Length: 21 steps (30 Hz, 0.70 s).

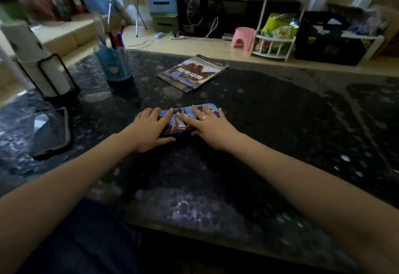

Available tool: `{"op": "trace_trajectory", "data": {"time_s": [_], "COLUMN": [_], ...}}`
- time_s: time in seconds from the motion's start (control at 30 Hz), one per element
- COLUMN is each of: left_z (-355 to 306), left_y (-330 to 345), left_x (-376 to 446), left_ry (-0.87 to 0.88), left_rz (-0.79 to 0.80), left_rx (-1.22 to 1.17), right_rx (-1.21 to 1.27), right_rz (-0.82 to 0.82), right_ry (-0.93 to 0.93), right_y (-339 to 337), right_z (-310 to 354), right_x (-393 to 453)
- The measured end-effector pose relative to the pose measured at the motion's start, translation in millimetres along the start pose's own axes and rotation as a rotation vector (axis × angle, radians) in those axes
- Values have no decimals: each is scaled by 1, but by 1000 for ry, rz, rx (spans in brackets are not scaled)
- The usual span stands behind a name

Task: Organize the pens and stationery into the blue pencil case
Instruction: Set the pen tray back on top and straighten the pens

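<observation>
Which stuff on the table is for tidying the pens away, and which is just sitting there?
For the job:
blue pencil case, closed, under the left hand and right hand
blue pen holder with pens

Just lying about:
book
phone
paper roll in a stand

A dark marbled table carries the pencil case, book, pen holder, phone and paper-towel stand.

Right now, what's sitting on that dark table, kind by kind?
Pencil case: 1
Pen holder: 1
Book: 1
Phone: 1
Paper towel roll: 1
Total: 5
</observation>
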State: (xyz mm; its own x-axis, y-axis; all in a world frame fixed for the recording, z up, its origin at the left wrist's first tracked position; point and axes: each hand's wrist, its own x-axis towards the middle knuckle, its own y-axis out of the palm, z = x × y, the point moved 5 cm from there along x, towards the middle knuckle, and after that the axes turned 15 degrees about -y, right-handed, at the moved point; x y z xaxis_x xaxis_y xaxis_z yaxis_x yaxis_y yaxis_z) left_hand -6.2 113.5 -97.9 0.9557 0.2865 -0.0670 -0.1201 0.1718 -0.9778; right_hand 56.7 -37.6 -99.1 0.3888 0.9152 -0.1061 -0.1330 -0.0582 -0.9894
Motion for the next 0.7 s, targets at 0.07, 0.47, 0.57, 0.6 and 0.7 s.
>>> {"op": "trace_trajectory", "data": {"time_s": [0.07, 0.47, 0.57, 0.6, 0.7], "left_z": [31, 119, 127, 128, 129], "left_y": [9, 28, 30, 32, 33], "left_x": [16, 116, 134, 138, 142], "left_ry": [-68, -159, -165, -167, -174], "left_rz": [-12, -48, -17, -11, -17], "left_rx": [5, -37, -87, -123, -171], "right_rx": [11, 18, 20, 24, 37], "right_rz": [-30, -86, -96, -104, -112], "right_ry": [-20, -12, 16, 19, 32], "right_y": [1, -11, -11, -11, -12], "right_z": [6, -13, -20, -23, -24], "right_x": [39, 181, 197, 201, 203]}}
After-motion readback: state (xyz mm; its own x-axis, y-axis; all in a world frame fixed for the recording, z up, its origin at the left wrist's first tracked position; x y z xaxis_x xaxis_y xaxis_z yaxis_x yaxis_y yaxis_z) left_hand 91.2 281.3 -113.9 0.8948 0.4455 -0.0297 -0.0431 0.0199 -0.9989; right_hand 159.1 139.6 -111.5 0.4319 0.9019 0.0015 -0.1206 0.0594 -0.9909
